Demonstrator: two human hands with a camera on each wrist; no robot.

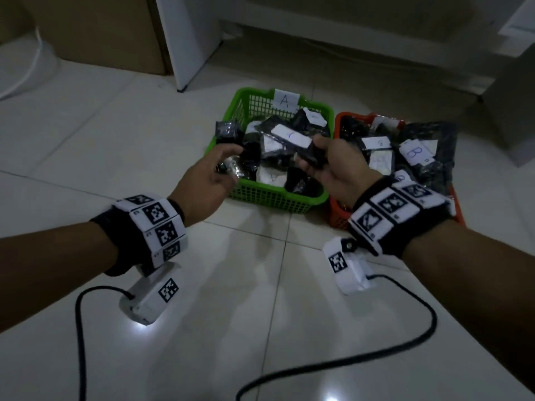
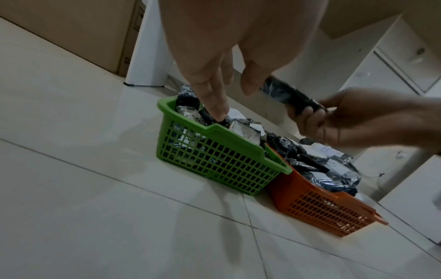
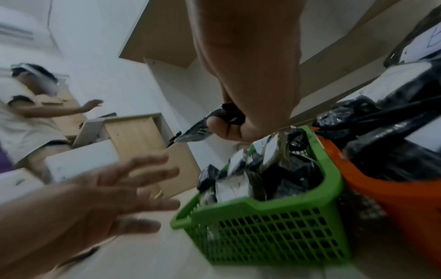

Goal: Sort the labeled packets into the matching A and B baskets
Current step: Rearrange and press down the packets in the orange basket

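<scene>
The floor [image 1: 86, 140] is pale glossy tile with thin grout lines. At far left stands a brown cardboard box [image 1: 95, 27], and just right of it a white panel [image 1: 188, 39] rests upright on the tiles. White low furniture [image 1: 362, 30] runs along the far side. Two black cables [image 1: 333, 363] loop over the near tiles. In the right wrist view, another person [image 3: 28, 105] reaches beside light wooden cabinets [image 3: 136, 136].

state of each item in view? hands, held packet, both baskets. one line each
left hand: fingers spread, holding nothing
right hand: grips a black packet
black packet: held in the air, label not readable
green basket: marked A, on the floor, holds packets
orange basket: beside the green one, heaped with packets
</scene>
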